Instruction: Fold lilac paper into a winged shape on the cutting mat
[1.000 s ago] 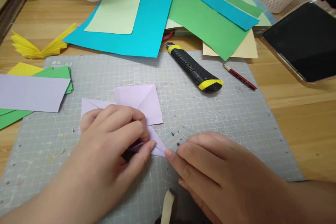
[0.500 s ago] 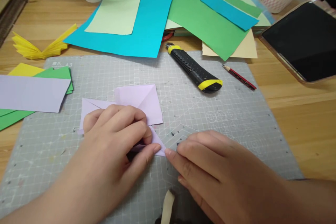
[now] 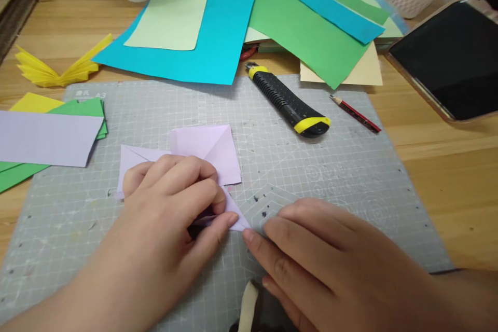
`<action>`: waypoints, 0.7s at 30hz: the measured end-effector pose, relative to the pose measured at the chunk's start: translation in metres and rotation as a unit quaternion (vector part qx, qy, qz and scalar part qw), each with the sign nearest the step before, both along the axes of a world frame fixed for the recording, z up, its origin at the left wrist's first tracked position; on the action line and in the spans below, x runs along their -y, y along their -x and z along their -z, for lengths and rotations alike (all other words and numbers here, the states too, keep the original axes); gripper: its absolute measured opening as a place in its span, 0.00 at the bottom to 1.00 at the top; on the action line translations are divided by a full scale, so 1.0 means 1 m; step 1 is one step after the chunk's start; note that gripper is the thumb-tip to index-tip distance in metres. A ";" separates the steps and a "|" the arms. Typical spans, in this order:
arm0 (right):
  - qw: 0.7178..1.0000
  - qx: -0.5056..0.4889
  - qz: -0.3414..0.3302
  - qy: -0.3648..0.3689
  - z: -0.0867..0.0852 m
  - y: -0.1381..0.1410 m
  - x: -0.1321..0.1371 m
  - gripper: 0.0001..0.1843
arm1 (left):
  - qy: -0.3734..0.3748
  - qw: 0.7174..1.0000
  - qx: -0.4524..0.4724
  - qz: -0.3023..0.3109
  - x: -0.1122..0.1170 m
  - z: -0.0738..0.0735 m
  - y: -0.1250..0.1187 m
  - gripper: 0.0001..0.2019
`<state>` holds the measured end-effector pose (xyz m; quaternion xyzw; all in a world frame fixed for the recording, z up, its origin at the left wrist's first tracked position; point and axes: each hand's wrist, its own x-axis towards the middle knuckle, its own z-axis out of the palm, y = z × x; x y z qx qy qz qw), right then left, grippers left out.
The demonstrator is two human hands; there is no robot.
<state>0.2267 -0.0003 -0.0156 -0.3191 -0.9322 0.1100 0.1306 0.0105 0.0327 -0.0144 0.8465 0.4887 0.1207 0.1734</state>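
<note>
A folded sheet of lilac paper [image 3: 212, 150] lies on the grey cutting mat [image 3: 295, 166], with a square part at the back and a pointed corner towards the front right. My left hand [image 3: 175, 202] is closed over it, its curled fingers and thumb pinning the paper near that corner. Much of the fold is hidden under this hand. My right hand [image 3: 311, 259] is open, fingers stretched out and close together. Its index fingertip touches or nearly touches the tip of the pointed corner.
Behind lie a black-and-yellow utility knife [image 3: 290, 101] and a short red pencil [image 3: 356, 113]. Blue paper [image 3: 218, 57], green paper [image 3: 288, 21] and a dark-screened tablet [image 3: 455, 57] are farther back. At left sit a lilac strip [image 3: 46, 137] and a pleated yellow paper piece [image 3: 58, 70].
My right hand has shifted slightly right and towards me, uncovering a bit more of the paper's pointed tip. The left hand has stayed in place.
</note>
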 end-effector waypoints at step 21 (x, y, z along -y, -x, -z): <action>0.999 -0.009 0.044 -0.006 -0.005 0.003 0.004 0.17 | 0.006 1.000 -0.005 -0.009 -0.001 -0.001 -0.002 0.08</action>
